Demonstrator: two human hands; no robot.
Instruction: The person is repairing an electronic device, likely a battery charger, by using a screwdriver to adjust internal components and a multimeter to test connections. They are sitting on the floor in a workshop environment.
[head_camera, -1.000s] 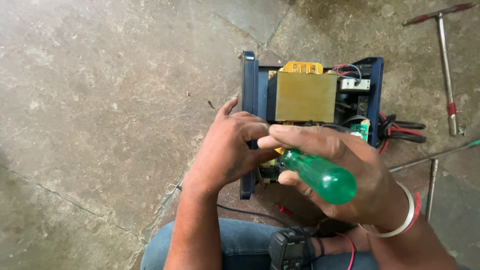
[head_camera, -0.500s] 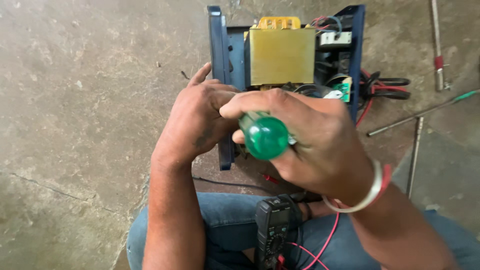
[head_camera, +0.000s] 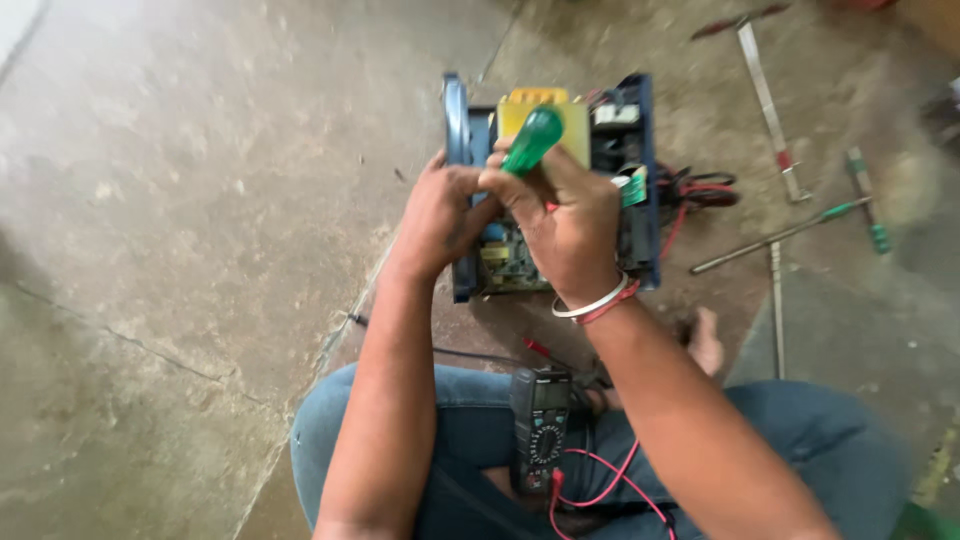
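On the left I saw only bare, stained concrete floor. Moving right, my left hand was pressed against the left wall of the open blue metal case, its fingers curled in toward the circuit board; whether they pinched anything I could not tell. Just beside it, touching it at the knuckles, my right hand was clamped around a screwdriver, whose green handle stuck up and tilted to the right in front of the yellow block at the far end of the case. The shaft and tip were hidden under the hand. A white and a red bangle sat on that wrist. A small green-and-white label stood by the case's right wall, and red and black wires spilled out beyond it. On my lap lay a dark meter with red leads. Farther right, well apart from the case, a T-shaped tool and thin rods with green ends lay on the floor.
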